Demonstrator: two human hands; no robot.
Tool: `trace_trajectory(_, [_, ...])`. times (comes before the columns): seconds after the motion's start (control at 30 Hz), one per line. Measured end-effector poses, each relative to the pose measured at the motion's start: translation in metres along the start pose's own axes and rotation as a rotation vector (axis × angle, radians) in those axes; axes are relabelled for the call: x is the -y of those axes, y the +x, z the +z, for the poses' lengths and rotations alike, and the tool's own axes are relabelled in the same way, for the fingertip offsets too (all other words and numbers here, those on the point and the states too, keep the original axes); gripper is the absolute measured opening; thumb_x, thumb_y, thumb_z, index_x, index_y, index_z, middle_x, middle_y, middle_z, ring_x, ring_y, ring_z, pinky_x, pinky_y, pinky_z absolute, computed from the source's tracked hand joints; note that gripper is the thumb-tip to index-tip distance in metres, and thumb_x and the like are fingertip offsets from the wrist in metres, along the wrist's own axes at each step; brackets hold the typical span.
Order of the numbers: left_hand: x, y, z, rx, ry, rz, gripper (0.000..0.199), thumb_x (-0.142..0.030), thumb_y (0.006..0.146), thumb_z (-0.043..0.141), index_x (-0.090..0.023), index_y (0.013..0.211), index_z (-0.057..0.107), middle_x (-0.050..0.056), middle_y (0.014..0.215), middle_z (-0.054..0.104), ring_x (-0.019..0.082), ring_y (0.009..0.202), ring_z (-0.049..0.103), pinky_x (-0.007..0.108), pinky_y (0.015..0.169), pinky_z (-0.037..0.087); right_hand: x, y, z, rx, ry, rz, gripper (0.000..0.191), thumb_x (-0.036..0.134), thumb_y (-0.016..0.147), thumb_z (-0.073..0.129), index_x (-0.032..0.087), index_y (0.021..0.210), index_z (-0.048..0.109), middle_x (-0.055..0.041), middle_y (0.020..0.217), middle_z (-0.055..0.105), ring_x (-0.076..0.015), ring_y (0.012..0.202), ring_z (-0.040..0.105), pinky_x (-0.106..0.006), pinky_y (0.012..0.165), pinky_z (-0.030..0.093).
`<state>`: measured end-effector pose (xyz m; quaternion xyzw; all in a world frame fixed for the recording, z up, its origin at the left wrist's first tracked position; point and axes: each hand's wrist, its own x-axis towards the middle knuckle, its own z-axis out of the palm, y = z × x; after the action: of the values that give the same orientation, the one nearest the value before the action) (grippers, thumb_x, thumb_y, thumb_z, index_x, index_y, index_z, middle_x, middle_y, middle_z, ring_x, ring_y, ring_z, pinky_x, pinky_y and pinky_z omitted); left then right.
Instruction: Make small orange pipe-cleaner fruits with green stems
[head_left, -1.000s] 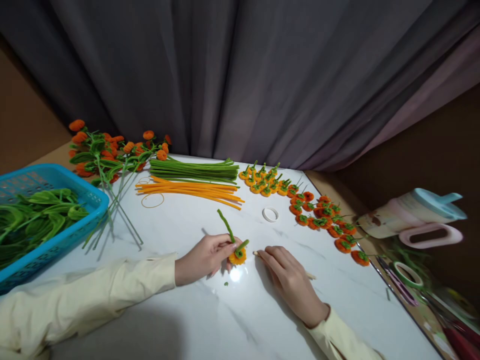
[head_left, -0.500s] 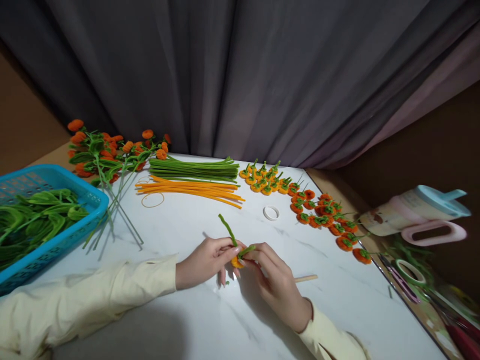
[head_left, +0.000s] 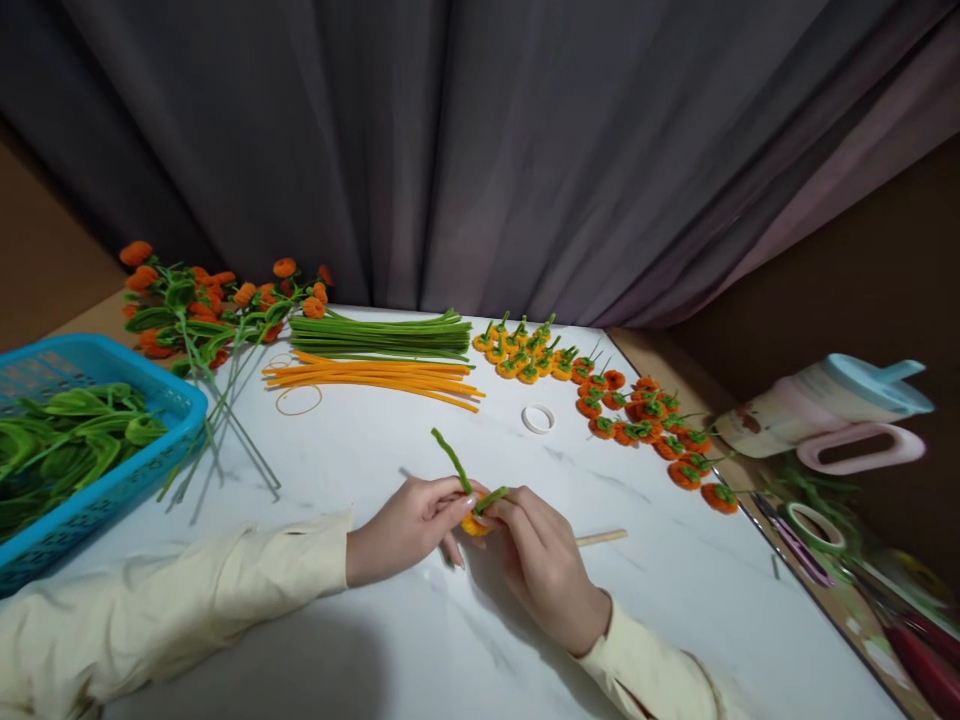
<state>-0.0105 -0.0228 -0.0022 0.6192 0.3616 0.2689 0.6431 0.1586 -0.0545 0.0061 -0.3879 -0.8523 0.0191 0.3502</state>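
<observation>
Between my two hands, above the marbled white table [head_left: 360, 640], is a small orange-yellow pipe-cleaner flower [head_left: 473, 525] with green pipe-cleaner ends sticking up from it. My left hand [head_left: 412, 528] pinches it from the left, beside the long upright green end [head_left: 450, 458]. From the right, my right hand [head_left: 546, 560] has thumb and forefinger closed at the short slanting green end [head_left: 491, 498]. The fingertips hide part of the flower. A thin wooden stick [head_left: 602, 538] lies just right of my right hand.
Green pipe cleaners [head_left: 379, 334] and orange ones [head_left: 375, 378] lie behind my hands. Yellow flower heads [head_left: 527, 368] and orange ones [head_left: 645, 410] stand to the right, near a white ring [head_left: 538, 418]. A blue basket [head_left: 199, 405] and stemmed flowers [head_left: 244, 293] are left, a tumbler [head_left: 799, 405] right.
The whole view has shifted slightly. My hands keep nearly the same pinch on the flower, with only a slight move of the fingers.
</observation>
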Motion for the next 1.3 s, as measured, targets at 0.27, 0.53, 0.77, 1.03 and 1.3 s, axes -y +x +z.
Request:
trace_trajectory(0.27, [0.007, 0.0, 0.003, 0.019, -0.056, 0.012, 0.04, -0.042, 0.087, 0.045, -0.011, 0.11, 0.056, 0.005, 0.078, 0.062, 0.015, 0.057, 0.064, 0.025, 0.052, 0.054, 0.008, 0.003, -0.001, -0.025, -0.358, -0.141, 0.016, 0.003, 0.086, 0.038, 0.009, 0.087, 0.053, -0.0073, 0.064, 0.052, -0.0179, 0.058, 0.044, -0.029, 0.05, 0.037])
trace_trajectory(0.53, [0.003, -0.002, 0.004, -0.094, -0.012, 0.07, 0.035, -0.036, 0.088, 0.045, -0.01, 0.108, 0.058, 0.004, 0.073, 0.064, 0.013, 0.053, 0.063, 0.023, 0.051, 0.055, 0.004, 0.001, -0.004, -0.015, 0.037, 0.129, 0.013, 0.008, 0.089, 0.04, 0.015, 0.091, 0.05, -0.0064, 0.08, 0.055, -0.0147, 0.068, 0.051, -0.025, 0.058, 0.043])
trace_trajectory(0.77, [0.009, -0.007, 0.001, -0.212, 0.425, 0.469, 0.028, -0.019, 0.09, 0.041, -0.016, 0.112, 0.058, 0.009, 0.107, 0.065, 0.017, 0.092, 0.064, 0.027, 0.082, 0.054, 0.008, 0.005, -0.011, 0.123, 0.471, 0.559, 0.015, 0.021, 0.087, 0.049, 0.017, 0.073, 0.051, -0.0011, 0.07, 0.053, -0.0112, 0.059, 0.049, -0.022, 0.054, 0.041])
trace_trajectory(1.03, [0.019, -0.005, -0.007, -0.116, 0.603, 0.769, 0.045, -0.003, 0.086, 0.041, -0.017, 0.129, 0.04, 0.011, 0.116, 0.06, 0.017, 0.107, 0.056, 0.029, 0.092, 0.049, 0.009, 0.013, -0.011, 0.206, 0.947, 1.018, 0.029, 0.043, 0.074, 0.064, 0.015, 0.073, 0.057, 0.0041, 0.056, 0.049, -0.0082, 0.042, 0.048, -0.021, 0.043, 0.043])
trace_trajectory(1.3, [-0.004, -0.008, -0.001, -0.099, 0.297, 0.284, 0.023, -0.026, 0.089, 0.043, -0.017, 0.107, 0.055, 0.007, 0.097, 0.062, 0.013, 0.078, 0.064, 0.022, 0.07, 0.055, 0.005, 0.021, -0.024, 0.262, 1.072, 1.125, 0.027, 0.037, 0.068, 0.069, 0.014, 0.072, 0.056, 0.0037, 0.053, 0.051, -0.0088, 0.044, 0.049, -0.022, 0.046, 0.044])
